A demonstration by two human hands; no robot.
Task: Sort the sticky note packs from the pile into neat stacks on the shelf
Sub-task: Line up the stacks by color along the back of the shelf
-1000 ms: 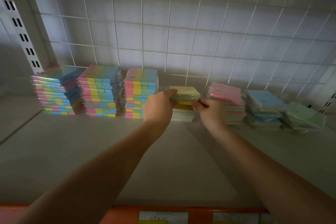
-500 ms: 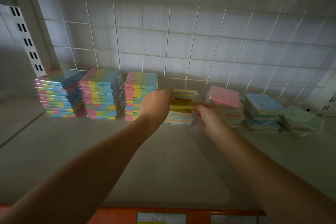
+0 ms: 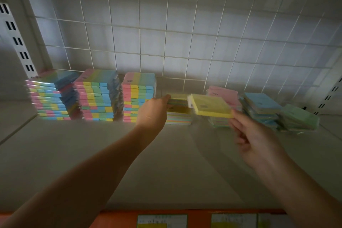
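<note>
My right hand [image 3: 256, 138] pinches a yellow sticky note pack [image 3: 211, 105] by its near right corner and holds it in the air, tilted, just right of a short stack [image 3: 178, 114] with a yellow pack on top. My left hand [image 3: 154, 112] touches that short stack's left side with its fingertips. Three tall striped stacks [image 3: 98, 96] stand at the back left. To the right lie a pink-topped pile [image 3: 224, 94], a blue-topped pile [image 3: 261, 105] and a green-topped pile [image 3: 299, 118].
The grey shelf [image 3: 166, 163] has a white wire grid [image 3: 185, 33] as its back wall and slotted uprights at both sides. An orange front edge [image 3: 118, 218] with price labels runs along the bottom.
My right hand has drawn back toward me and to the right, lifting a yellow pack off the short stack. My left hand has stayed at the stack's left side.
</note>
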